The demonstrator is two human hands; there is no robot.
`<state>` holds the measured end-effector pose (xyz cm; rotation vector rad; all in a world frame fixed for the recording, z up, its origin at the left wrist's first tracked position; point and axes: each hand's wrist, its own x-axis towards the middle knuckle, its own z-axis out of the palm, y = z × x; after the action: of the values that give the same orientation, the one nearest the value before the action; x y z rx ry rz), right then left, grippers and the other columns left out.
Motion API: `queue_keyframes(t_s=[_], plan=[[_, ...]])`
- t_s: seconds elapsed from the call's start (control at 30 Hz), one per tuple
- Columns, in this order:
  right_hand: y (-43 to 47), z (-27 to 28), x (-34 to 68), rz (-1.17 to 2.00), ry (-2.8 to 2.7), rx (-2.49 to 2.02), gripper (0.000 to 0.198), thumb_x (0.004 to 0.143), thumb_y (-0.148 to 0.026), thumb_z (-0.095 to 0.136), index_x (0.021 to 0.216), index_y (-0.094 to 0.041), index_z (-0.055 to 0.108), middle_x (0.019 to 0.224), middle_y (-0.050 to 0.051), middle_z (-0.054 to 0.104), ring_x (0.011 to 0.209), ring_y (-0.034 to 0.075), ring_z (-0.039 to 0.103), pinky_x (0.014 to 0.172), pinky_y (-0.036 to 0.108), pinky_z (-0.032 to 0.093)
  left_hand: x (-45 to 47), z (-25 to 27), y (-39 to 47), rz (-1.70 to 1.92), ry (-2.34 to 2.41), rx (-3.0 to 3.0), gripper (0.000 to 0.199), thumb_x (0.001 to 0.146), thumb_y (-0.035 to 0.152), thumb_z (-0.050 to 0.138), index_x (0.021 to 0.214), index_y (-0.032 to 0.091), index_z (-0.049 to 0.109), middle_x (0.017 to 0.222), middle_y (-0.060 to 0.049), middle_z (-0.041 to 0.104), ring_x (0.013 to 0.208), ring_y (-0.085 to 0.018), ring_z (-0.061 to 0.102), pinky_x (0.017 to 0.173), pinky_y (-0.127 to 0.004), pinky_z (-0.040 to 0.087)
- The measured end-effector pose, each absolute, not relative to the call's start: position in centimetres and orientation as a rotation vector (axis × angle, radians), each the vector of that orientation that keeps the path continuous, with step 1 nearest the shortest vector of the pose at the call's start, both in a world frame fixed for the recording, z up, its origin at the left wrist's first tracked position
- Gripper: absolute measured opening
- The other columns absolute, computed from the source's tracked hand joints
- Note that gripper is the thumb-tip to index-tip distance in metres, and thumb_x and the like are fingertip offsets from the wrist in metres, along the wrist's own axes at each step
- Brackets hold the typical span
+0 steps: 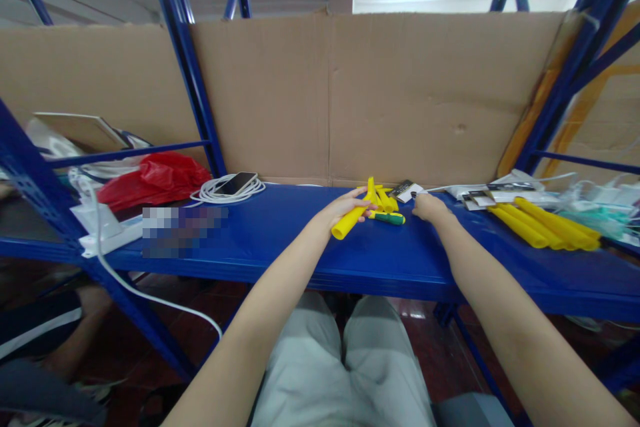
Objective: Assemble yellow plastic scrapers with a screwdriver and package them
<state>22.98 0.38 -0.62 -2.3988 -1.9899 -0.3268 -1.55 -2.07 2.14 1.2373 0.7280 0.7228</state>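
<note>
My left hand [347, 206] is closed round a yellow tube [349, 223], whose hollow end points toward me. Just beyond it lie several yellow plastic pieces [384, 200] on the blue shelf top [280, 227]. A screwdriver with a green and yellow handle [390, 217] lies between my hands. My right hand [429, 207] is closed, fingers curled, near a black and white card [406, 190]; something small and dark shows at its fingertips, too small to name.
Several yellow tubes [545, 223] lie in a row at right, beside plastic-wrapped items [515, 187]. Left are a phone [237, 183] on a coiled white cable [213, 192], a red plastic bag [155, 180] and a white power strip [117, 235]. Cardboard [380, 93] walls the back; blue posts [187, 60] frame it.
</note>
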Motion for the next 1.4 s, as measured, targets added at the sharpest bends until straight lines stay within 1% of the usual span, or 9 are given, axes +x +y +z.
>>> queue_keyframes(t_s=[0.13,0.3,0.43,0.57,0.67,0.87,1.0,1.23,1.4], plan=[[0.2,-0.5,22.8,-0.313,-1.941,-2.331,0.031,0.081,-0.014,0.047,0.105,-0.005,0.065,0.105,0.023,0.066,0.102,0.028,0.062,0.081,0.032,0.047,-1.6,2.0,-1.9,0.721,0.729,1.249,0.069,0.083,0.002,0.049,0.145,0.025,0.029,0.103,-0.012,0.066,0.052,-0.007,0.056,0.043,-0.014,0.040],[0.2,0.1,21.7,-0.170,-1.827,-1.862,0.022,0.082,-0.019,0.047,0.088,-0.013,0.068,0.095,0.012,0.070,0.092,0.021,0.064,0.080,0.027,0.047,-1.5,2.2,-2.2,0.730,0.744,1.251,0.067,0.083,0.002,0.047,0.145,0.023,0.028,0.096,-0.011,0.067,0.050,-0.006,0.055,0.042,-0.014,0.040],[0.6,0.2,19.8,0.089,-1.681,-1.382,0.021,0.080,-0.028,0.051,0.087,-0.014,0.065,0.083,0.008,0.069,0.073,0.016,0.062,0.068,0.028,0.049,-1.5,2.2,-2.3,0.728,0.731,1.242,0.067,0.083,0.001,0.047,0.144,0.022,0.029,0.089,-0.009,0.067,0.049,-0.007,0.055,0.041,-0.014,0.040],[0.5,0.1,17.8,0.324,-1.646,-1.108,0.030,0.076,-0.045,0.058,0.081,-0.016,0.060,0.073,0.004,0.065,0.057,0.012,0.055,0.055,0.026,0.048,-1.6,2.0,-2.0,0.719,0.714,1.234,0.067,0.083,0.002,0.048,0.144,0.023,0.030,0.088,-0.008,0.066,0.049,-0.007,0.055,0.041,-0.014,0.041],[0.1,0.0,16.9,0.390,-1.675,-1.039,0.034,0.072,-0.050,0.061,0.079,-0.017,0.058,0.073,0.002,0.063,0.055,0.010,0.052,0.053,0.025,0.046,-1.6,2.0,-2.0,0.715,0.695,1.241,0.067,0.083,0.002,0.050,0.143,0.022,0.030,0.091,-0.009,0.066,0.049,-0.007,0.055,0.042,-0.015,0.042],[-0.4,0.1,16.5,0.415,-1.679,-1.016,0.034,0.072,-0.051,0.061,0.076,-0.018,0.053,0.070,0.000,0.059,0.052,0.009,0.048,0.050,0.023,0.042,-1.5,2.3,-2.5,0.709,0.661,1.262,0.066,0.084,0.002,0.047,0.143,0.023,0.030,0.091,-0.009,0.067,0.050,-0.007,0.055,0.042,-0.014,0.040],[-0.3,0.1,16.5,0.395,-1.692,-1.048,0.033,0.074,-0.051,0.060,0.076,-0.018,0.053,0.067,-0.001,0.057,0.050,0.008,0.046,0.047,0.022,0.039,-1.6,2.1,-2.3,0.712,0.647,1.281,0.066,0.083,0.002,0.051,0.143,0.023,0.032,0.090,-0.009,0.067,0.051,-0.007,0.056,0.043,-0.015,0.040],[-0.3,0.0,16.5,0.413,-1.712,-1.028,0.037,0.071,-0.055,0.060,0.075,-0.019,0.051,0.067,-0.002,0.055,0.051,0.009,0.047,0.048,0.022,0.039,-1.6,1.8,-2.0,0.703,0.670,1.341,0.069,0.082,0.001,0.051,0.144,0.023,0.029,0.097,-0.012,0.067,0.052,-0.008,0.056,0.044,-0.016,0.040],[-0.6,0.1,16.5,0.430,-1.717,-1.004,0.036,0.071,-0.054,0.060,0.075,-0.020,0.049,0.068,-0.002,0.054,0.050,0.008,0.045,0.048,0.023,0.039,-1.6,2.0,-2.3,0.704,0.665,1.353,0.069,0.081,0.002,0.051,0.143,0.022,0.029,0.096,-0.011,0.067,0.051,-0.008,0.056,0.042,-0.016,0.040]])
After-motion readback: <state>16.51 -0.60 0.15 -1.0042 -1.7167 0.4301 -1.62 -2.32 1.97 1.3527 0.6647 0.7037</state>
